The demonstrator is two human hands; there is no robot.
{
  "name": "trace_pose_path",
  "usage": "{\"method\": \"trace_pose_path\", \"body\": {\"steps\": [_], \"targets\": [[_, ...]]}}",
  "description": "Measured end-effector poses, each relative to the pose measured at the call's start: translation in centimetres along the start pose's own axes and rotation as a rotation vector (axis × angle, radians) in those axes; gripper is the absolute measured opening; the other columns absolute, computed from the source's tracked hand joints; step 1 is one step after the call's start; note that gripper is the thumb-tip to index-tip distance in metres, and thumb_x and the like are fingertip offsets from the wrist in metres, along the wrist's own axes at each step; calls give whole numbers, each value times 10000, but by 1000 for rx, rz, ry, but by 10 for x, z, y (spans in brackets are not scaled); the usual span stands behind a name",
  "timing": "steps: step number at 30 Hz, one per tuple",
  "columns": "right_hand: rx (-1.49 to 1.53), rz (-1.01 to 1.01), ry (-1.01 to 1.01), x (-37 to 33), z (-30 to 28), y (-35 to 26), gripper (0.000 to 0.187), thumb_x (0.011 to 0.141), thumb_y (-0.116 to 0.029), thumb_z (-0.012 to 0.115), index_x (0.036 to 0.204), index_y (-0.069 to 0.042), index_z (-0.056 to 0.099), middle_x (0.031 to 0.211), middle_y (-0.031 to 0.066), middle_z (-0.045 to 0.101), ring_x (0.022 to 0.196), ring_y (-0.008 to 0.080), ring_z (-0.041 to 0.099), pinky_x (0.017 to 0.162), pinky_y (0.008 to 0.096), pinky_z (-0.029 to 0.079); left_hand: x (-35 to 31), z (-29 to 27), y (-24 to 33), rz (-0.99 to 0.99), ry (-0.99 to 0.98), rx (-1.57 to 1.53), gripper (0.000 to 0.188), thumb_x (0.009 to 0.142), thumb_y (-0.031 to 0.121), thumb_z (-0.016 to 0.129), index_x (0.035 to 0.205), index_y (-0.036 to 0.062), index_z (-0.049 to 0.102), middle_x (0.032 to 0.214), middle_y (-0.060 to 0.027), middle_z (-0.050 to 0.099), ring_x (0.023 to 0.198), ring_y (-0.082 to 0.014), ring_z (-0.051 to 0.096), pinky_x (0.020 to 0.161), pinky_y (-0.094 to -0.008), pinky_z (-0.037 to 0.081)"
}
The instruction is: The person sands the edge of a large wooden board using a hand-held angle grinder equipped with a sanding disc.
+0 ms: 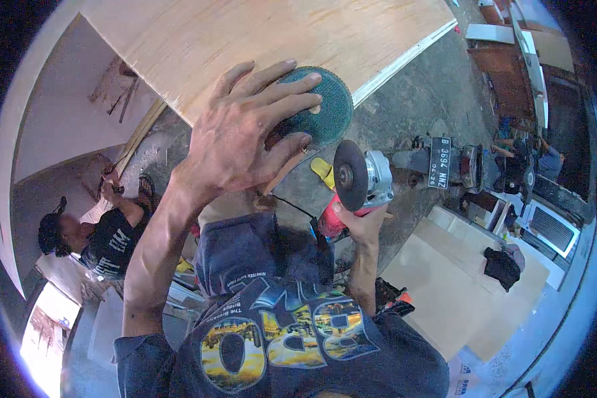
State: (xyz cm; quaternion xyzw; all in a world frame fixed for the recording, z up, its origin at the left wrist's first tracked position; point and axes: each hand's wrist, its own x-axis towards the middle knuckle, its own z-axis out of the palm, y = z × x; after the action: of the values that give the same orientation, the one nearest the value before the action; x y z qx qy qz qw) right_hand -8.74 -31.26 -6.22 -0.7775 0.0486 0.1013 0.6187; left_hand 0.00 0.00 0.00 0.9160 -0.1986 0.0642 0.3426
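My left hand (242,129) reaches over a round green abrasive disc (331,99) at the near edge of a plywood panel (245,33). Its fingers are spread across the disc's upper face, and the thumb lies over the near part. Part of the disc's centre hole shows between the fingers; what is under the palm is hidden. My right hand (366,225) is closed round the red body of an angle grinder (379,179). The grinder is held upright, its dark disc (350,176) facing left, apart from the green disc and the panel.
On the left a person (106,239) in a dark shirt sits near pale panels (66,126). A motorcycle (467,166) stands at right. Flat boards (438,278) lie at lower right, with a dark cloth item (503,265) on them. A yellow object (323,171) lies on the floor.
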Motion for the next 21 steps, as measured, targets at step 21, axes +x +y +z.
{"method": "trace_pose_path", "body": {"steps": [21], "targets": [[65,33,17,-3,-10,3,956,607,-91,981,1407,28,471,1287,146,650,1172,241,658,1013,398,536,-3,2,8,-2,9,-37,537,825,294,783,1342,181,693,1534,-10,596,1498,-304,449,1247,-561,270]]}}
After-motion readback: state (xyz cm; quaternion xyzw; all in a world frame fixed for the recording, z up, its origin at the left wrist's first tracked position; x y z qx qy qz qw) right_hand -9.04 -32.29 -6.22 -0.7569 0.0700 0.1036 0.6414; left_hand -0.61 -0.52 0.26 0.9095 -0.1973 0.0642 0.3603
